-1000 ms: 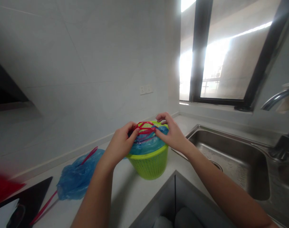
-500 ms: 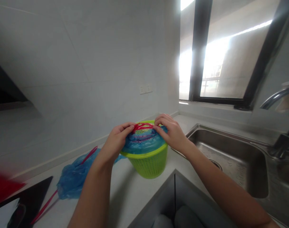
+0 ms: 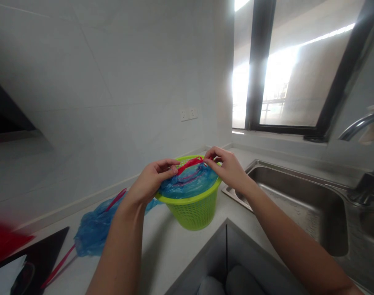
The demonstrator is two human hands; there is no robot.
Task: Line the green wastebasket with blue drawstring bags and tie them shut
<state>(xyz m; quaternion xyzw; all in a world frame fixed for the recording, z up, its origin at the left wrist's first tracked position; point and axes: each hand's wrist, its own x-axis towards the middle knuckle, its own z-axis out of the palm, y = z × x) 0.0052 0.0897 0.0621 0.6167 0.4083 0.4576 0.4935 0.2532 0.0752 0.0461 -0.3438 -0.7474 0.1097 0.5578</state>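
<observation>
Left hand [image 3: 153, 178] at left side of the basket mouth, thumb and fingertips close together by one end of a thin red plastic drawstring [image 3: 190, 164]; can't tell if it really grips. Right hand [image 3: 226, 164] is pinched, thumb against fingers, on the drawstring's other end at the right side of the mouth. Hands sit apart, likely so the drawstring spans between them instead of bunching. The drawstring goes with a thin translucent blue plastic bag [image 3: 190, 184], which sits in the top of a lime-green round plastic basket with perforated walls [image 3: 191, 215]. Basket stands upright on a white countertop [image 3: 162, 250]; that support presumably leaves both hands free for the drawstring. Bag looks crumpled, shiny and limp, with purplish-red lines across its folds; it fills the near part of the mouth, and the green rim shows in front and behind. Drawstring looks narrow and slightly twisted, slanting up toward the right hand. A second crumpled blue plastic bag with pinkish-red straps [image 3: 93, 229] lies on the countertop left of the basket, partly behind the left forearm. Stainless steel sink [image 3: 297, 196] on the right.
</observation>
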